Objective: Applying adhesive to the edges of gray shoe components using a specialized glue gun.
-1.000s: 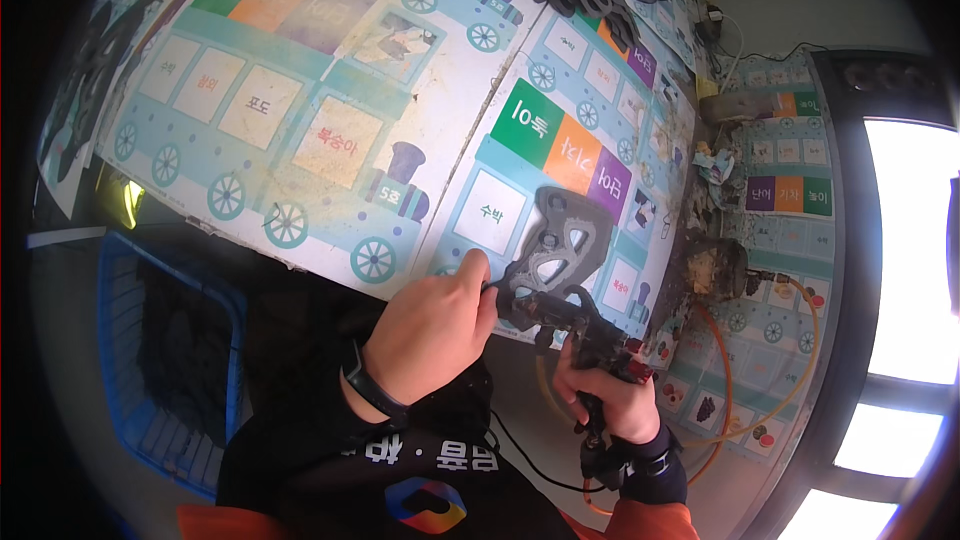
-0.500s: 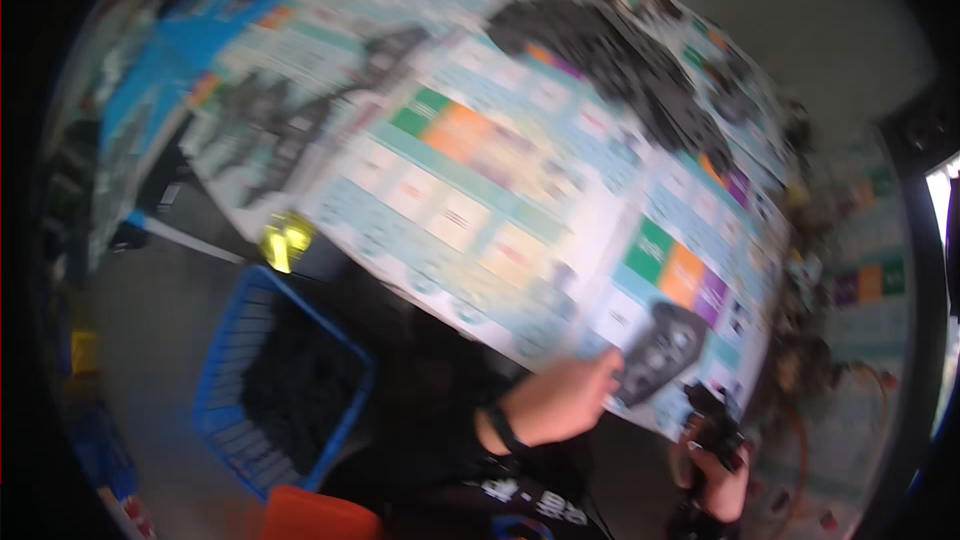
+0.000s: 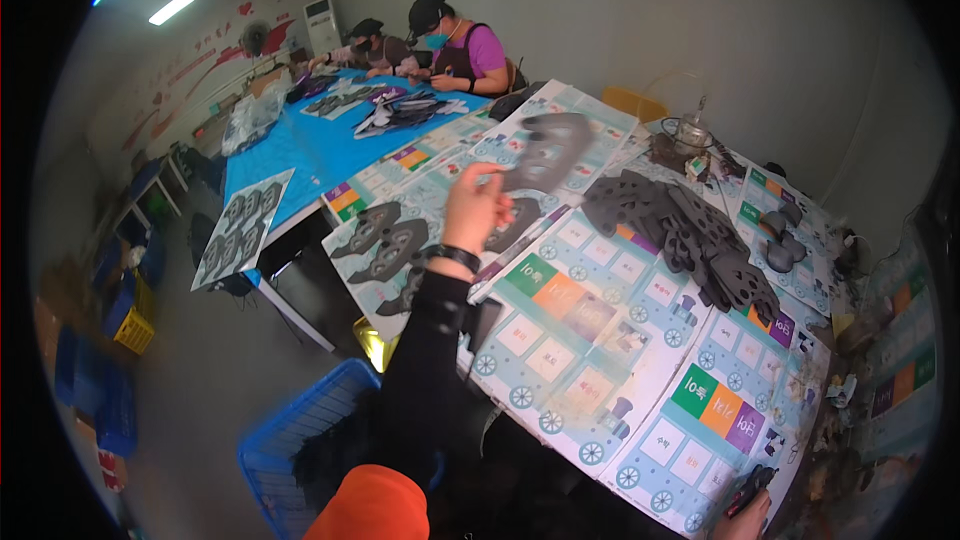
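My left hand (image 3: 475, 208) reaches out over the table, its fingers pinching the near edge of a flat dark grey cut-out piece (image 3: 552, 152) with holes. That piece is a little blurred and seems lifted above the table. Below it, similar grey pieces (image 3: 385, 245) lie in a row on a printed sheet. At the lower right edge, my right hand (image 3: 748, 518) is closed around a small black object (image 3: 750, 488), partly cut off by the rim, whose kind I cannot make out.
A heap of grey pieces (image 3: 685, 235) lies on the patterned table covering (image 3: 560, 305). A blue basket (image 3: 270, 430) with dark contents stands by my left side. Two people work at the far blue table (image 3: 300, 145), which bears more pieces. A metal pot-like thing (image 3: 693, 133) stands at the back.
My left hand has moved from the near right of the table to the far left, carrying the grey piece that lay there. My view has lifted; my right hand now sits at the lower edge.
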Tool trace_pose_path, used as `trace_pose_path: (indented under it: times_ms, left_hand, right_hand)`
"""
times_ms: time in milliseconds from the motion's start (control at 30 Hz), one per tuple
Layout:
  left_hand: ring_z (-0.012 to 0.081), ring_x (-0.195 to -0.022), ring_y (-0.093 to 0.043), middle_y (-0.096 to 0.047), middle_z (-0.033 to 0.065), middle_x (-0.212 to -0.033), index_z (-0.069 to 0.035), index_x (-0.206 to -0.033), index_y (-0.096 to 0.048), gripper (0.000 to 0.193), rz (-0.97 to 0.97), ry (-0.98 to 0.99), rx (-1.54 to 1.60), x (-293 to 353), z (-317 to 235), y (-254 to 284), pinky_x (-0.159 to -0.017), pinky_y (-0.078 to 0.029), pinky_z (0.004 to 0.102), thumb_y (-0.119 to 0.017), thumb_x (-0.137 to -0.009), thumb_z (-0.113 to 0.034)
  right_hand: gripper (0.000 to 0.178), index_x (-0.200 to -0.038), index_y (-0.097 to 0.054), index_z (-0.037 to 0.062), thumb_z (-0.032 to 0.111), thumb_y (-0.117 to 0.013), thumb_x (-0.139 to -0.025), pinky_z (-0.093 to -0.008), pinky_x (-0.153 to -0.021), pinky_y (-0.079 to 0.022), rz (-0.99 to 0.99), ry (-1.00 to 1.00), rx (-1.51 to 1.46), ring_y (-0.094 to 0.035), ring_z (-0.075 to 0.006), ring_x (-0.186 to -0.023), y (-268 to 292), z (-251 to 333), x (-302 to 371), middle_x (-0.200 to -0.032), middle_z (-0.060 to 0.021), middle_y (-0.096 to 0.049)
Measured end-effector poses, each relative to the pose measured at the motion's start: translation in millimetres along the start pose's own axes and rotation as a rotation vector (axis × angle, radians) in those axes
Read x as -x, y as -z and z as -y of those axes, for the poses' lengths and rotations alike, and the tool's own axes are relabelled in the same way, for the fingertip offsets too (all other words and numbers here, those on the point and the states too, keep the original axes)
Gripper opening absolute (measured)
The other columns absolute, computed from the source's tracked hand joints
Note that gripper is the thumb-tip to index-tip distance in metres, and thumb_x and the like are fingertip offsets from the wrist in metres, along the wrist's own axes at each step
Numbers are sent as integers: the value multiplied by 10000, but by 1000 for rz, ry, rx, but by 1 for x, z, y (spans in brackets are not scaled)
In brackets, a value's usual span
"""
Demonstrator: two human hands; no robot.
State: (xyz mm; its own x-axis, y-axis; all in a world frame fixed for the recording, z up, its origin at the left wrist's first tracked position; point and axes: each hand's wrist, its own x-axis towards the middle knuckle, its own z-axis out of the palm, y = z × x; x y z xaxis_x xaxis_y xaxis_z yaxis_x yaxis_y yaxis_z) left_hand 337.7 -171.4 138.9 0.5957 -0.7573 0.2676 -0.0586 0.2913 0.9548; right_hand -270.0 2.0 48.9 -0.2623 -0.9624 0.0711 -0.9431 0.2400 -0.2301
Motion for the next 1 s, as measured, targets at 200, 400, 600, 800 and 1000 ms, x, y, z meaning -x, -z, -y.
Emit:
trace_pose_path:
  times_ms: [200,400,600,800,1000]
  left_hand:
    - [230,-617,-682,-674,117,-751,-95,-1103,-688,184,-343,385,-224,-138,126,104,-500,-549,350,-529,-1087,-186]
    - [276,-878,-789,-810,136,-862,-78,-843,-823,294,-46,366,-1574,-159,183,155,-771,-624,441,-691,-989,-295]
    - [444,-1243,-655,-625,294,-1287,14,-1415,-525,590,-158,124,-1526,-129,131,46,-1000,-564,521,-723,-989,-343]
    - [414,-1006,-720,-768,197,-1075,-45,-1075,-753,356,573,-275,-930,-38,93,-192,-870,-572,518,-831,-881,-334]
    - [408,-1231,-584,-636,182,-1217,-43,-1215,-699,500,824,-798,-821,67,113,-362,-993,-530,494,-849,-873,-376]
  right_hand:
    - [456,-1347,-593,67,283,-648,-950,-585,-926,-521,-36,-55,101,-642,-517,-1103,-6,0,-1,-1216,-278,-665]
    - [428,-1312,-579,75,284,-640,-943,-594,-899,-531,-76,-31,123,-651,-523,-1055,-13,-6,-2,-1175,-256,-662]
    - [430,-1258,-554,16,180,-679,-880,-575,-901,-504,-185,71,-20,-603,-509,-1052,-33,-14,-9,-1101,-266,-611]
    - [404,-1173,-526,-30,52,-696,-815,-554,-871,-507,-221,68,-130,-586,-491,-1061,-40,-22,-11,-1092,-257,-593]
    - [360,-1134,-539,-20,87,-694,-828,-544,-839,-541,-216,90,-143,-623,-471,-1036,-34,-22,-10,-1068,-246,-611]
